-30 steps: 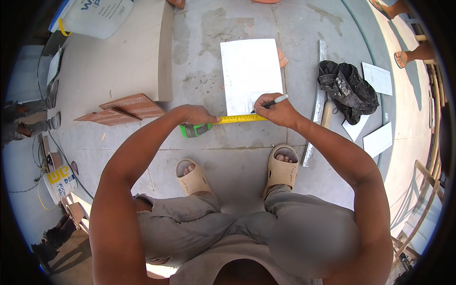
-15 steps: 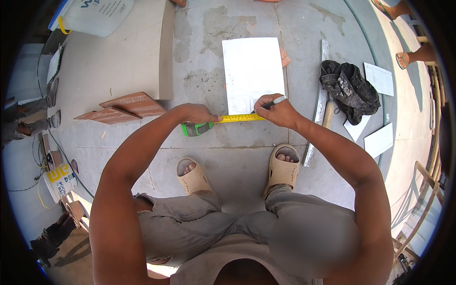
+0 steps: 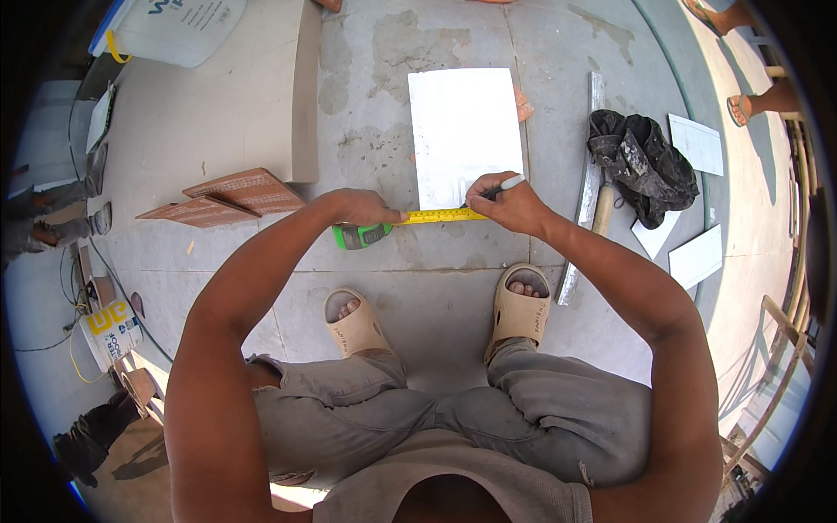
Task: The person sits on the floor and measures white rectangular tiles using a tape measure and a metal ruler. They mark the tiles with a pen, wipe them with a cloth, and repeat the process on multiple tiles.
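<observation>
A white tile (image 3: 465, 131) lies flat on the grey floor ahead of my feet. Across its near edge runs the yellow blade of a green tape measure (image 3: 362, 235). My left hand (image 3: 362, 209) is closed, pinching the blade near the tape's case at the tile's near left corner. At the near right corner, my right hand (image 3: 510, 205) grips a marker (image 3: 513, 182) with a grey-white end and a dark tip pointing down-left at the blade. Those right fingers also rest on or beside the blade's far end, which they hide.
Brown tiles (image 3: 235, 196) lean by a beige raised block (image 3: 301, 96) on the left. To the right are a metal bar (image 3: 591, 131), a wooden handle (image 3: 602, 209), a black bag (image 3: 641, 161) and white tile pieces (image 3: 695, 257). A bucket (image 3: 183, 30) stands far left. Another person's foot (image 3: 739, 110) shows at right.
Both hands, the tape measure and the white tile stay practically where they were. The marker has barely shifted, if at all.
</observation>
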Tool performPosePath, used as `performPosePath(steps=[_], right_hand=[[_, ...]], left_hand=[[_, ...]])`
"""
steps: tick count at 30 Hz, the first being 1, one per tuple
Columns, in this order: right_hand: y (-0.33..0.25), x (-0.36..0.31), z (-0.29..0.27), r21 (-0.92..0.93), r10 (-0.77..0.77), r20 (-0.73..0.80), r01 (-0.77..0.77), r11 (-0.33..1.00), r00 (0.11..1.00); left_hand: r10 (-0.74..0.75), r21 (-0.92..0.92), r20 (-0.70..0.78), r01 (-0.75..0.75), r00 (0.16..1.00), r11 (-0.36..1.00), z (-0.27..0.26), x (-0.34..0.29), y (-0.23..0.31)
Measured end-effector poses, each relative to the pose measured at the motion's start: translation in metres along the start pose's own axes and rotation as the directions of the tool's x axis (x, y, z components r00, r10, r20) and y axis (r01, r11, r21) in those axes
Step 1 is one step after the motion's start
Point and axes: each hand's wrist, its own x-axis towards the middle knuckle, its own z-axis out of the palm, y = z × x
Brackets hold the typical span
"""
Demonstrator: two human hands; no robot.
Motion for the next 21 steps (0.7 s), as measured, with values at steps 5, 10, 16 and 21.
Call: performPosePath(steps=[5, 10, 16, 21], right_hand=[[-0.014, -0.003, -0.007, 0.035, 0.012, -0.093, -0.009, 0.999, 0.996], [-0.019, -0.002, -0.058, 0.086, -0.11, -0.309, 0.143, 0.986, 0.944], [-0.037, 0.001, -0.12, 0.109, -0.091, -0.535, 0.175, 0.978, 0.84], [-0.037, 0.007, -0.146, 0.131, -0.058, -0.602, 0.17, 0.977, 0.796]], left_hand=[[0.003, -0.002, -0.004, -0.003, 1.0, 1.0, 0.002, -0.001, -0.004], [0.039, -0.022, -0.02, -0.04, 0.999, 0.999, -0.025, -0.023, 0.008], [-0.102, -0.1, -0.278, 0.076, 0.955, 0.992, -0.095, -0.032, 0.002], [-0.194, -0.173, -0.427, 0.131, 0.883, 0.976, -0.135, -0.019, -0.006]])
